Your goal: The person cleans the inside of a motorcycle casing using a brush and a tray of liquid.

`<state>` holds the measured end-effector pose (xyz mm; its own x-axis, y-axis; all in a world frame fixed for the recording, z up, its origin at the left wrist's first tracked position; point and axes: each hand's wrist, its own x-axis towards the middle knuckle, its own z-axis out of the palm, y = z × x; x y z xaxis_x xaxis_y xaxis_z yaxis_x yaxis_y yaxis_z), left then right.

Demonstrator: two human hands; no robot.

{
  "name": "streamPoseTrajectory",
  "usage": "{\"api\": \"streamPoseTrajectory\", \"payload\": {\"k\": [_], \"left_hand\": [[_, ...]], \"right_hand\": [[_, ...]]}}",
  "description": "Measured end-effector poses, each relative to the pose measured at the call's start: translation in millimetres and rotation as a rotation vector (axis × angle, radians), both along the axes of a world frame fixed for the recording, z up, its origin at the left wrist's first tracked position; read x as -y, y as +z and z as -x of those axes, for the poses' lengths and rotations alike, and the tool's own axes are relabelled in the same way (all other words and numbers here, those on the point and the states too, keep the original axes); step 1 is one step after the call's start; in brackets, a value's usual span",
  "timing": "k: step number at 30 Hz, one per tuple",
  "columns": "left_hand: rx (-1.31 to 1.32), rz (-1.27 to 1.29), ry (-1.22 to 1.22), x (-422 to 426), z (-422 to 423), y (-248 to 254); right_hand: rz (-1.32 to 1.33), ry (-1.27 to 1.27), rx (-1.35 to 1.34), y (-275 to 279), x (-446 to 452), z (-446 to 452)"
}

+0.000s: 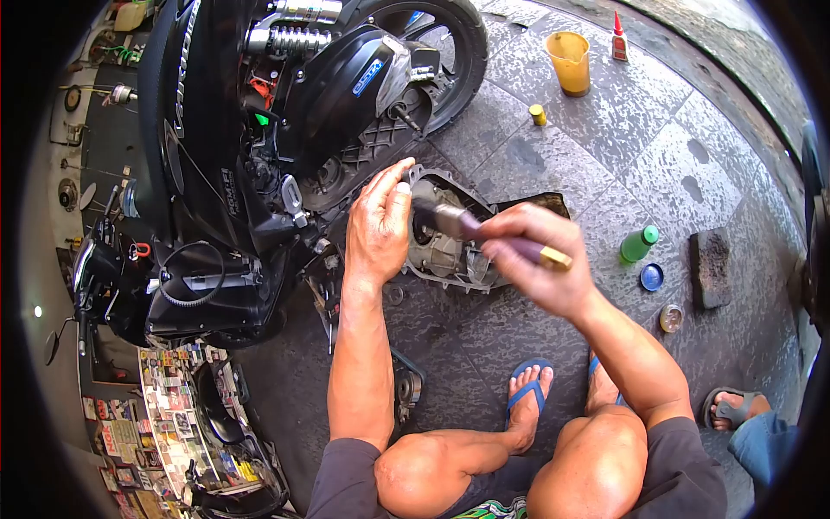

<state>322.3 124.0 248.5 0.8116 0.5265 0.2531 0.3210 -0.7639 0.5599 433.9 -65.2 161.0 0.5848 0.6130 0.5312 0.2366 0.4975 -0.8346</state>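
My right hand (540,259) is closed round the handle of a paintbrush (451,221). Its dark bristles point left, over the hollow inner side of a metal scooter engine cover (439,258); whether they touch it I cannot tell. Against the cover's left rim is my left hand (379,221), fingers stretched up along the edge and thumb beside them, seemingly steadying it. Part of the cover's inside is hidden by the brush and my right hand. A black scooter (320,104) with its transmission side opened lies just beyond, up and to the left.
To the upper right are a jug of brownish liquid (567,73), a red-capped bottle (619,43) and a yellow cap (538,114). A green bottle (639,244), blue lid (652,277) and dark block (710,268) sit at right. Another person's foot (735,408) shows at lower right.
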Motion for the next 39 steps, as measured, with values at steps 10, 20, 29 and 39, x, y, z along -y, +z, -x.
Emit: {"api": "streamPoseTrajectory", "payload": {"k": [10,20,29,39], "left_hand": [[-0.029,0.018,0.037,-0.1,8.4,0.8],[0.004,-0.030,-0.019,-5.2,1.4,-1.3],[-0.034,0.029,0.030,-2.1,2.7,1.6],[-0.002,-0.030,0.007,-4.8,2.5,-1.0]], "right_hand": [[0.018,0.054,0.186,-44.3,-1.3,7.5],[-0.005,0.091,-0.075,-64.3,-8.0,39.0],[0.002,0.261,-0.861,-84.5,-2.4,51.7],[-0.005,0.183,-0.945,-95.7,-34.8,20.4]]}}
